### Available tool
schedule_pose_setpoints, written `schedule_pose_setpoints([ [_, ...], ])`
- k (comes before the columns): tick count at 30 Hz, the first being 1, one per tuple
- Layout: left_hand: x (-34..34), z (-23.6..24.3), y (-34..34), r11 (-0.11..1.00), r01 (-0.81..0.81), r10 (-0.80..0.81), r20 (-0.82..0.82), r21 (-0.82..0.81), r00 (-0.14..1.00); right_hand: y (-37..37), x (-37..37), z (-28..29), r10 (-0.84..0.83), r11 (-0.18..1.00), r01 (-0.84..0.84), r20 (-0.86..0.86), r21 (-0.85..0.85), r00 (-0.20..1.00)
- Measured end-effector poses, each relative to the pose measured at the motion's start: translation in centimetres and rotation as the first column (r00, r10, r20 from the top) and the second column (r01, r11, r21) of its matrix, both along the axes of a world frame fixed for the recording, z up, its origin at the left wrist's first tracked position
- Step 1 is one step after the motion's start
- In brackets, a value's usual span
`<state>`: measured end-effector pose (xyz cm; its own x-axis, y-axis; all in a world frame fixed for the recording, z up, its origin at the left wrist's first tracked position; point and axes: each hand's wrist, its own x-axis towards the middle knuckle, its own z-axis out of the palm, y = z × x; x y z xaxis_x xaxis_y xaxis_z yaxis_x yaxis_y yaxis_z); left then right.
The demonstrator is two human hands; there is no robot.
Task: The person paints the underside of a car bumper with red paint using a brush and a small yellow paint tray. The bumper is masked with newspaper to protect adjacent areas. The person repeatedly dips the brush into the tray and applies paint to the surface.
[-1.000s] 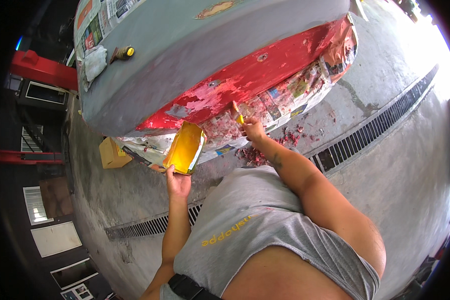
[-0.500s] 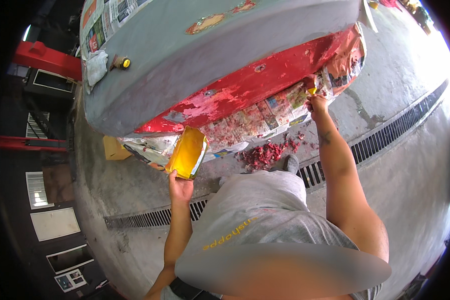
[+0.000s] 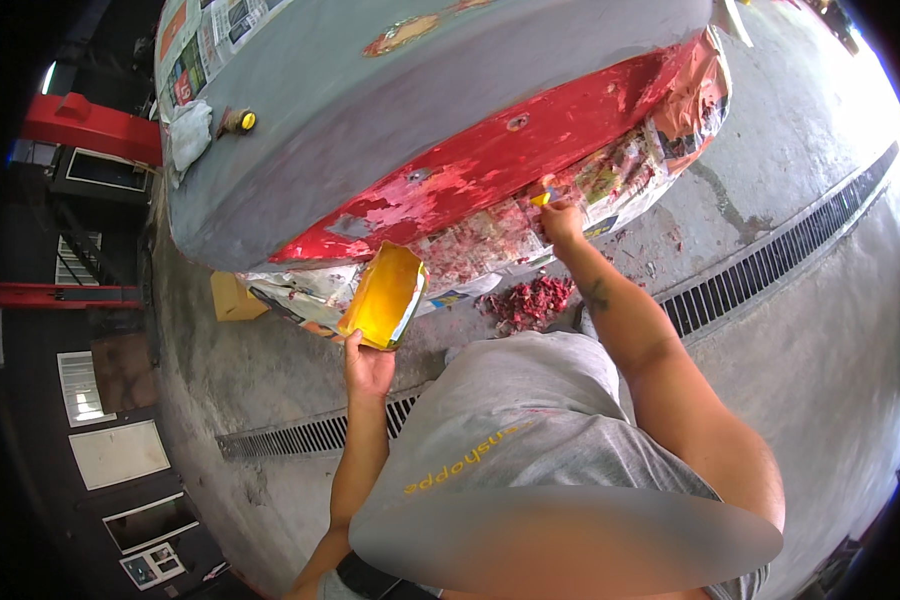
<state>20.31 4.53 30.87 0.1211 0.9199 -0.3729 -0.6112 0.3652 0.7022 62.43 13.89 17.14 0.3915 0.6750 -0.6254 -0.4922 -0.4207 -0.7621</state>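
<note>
— Workshop floor (image 3: pixel 770 410) of grey concrete lies below a curved grey body panel (image 3: pixel 440 110), with a red strip (image 3: pixel 530 150) along its lower edge. It is all seen from the head camera, the only view.

— Where are the hands?

— Left hand (image 3: pixel 372 368), below the strip's left end, pinches the near end of a yellow tray (image 3: pixel 380 298), thumb at the rim. Right hand (image 3: pixel 562 220), just below the strip and right of its middle, has its fingers closed on a small yellow-handled tool (image 3: pixel 541 199), apparently a brush.

— What could go wrong?

— Tipping the tray further might spill any liquid onto the newspaper (image 3: pixel 630 185) beneath the strip; its contents are hard to judge. A careless step on the red flakes (image 3: pixel 530 303), heaped on the floor below the strip, could cause a slip.

— How do the tray and tool look?

— Tray: boxy, open-topped, glossy amber inside, pale along its right edge. Tool: bright handle, working end too small to make out.
</note>
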Motion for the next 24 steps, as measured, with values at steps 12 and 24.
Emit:
schedule_pose_setpoints([
  [12, -7.2, -3.2, 1.2, 0.995, 0.078, -0.075, 0.051, -0.057, 0.996, 0.0, -15.7, -2.5, 0.531, 0.836, -0.534, 0.428, -0.125, 0.731],
  [24, -8.6, -5.4, 1.7, 0.999, -0.043, 0.042, 0.134, 0.009, 0.99, -2.9, -5.6, 4.0, 0.564, 0.817, -0.565, 0.367, -0.118, 0.74],
])
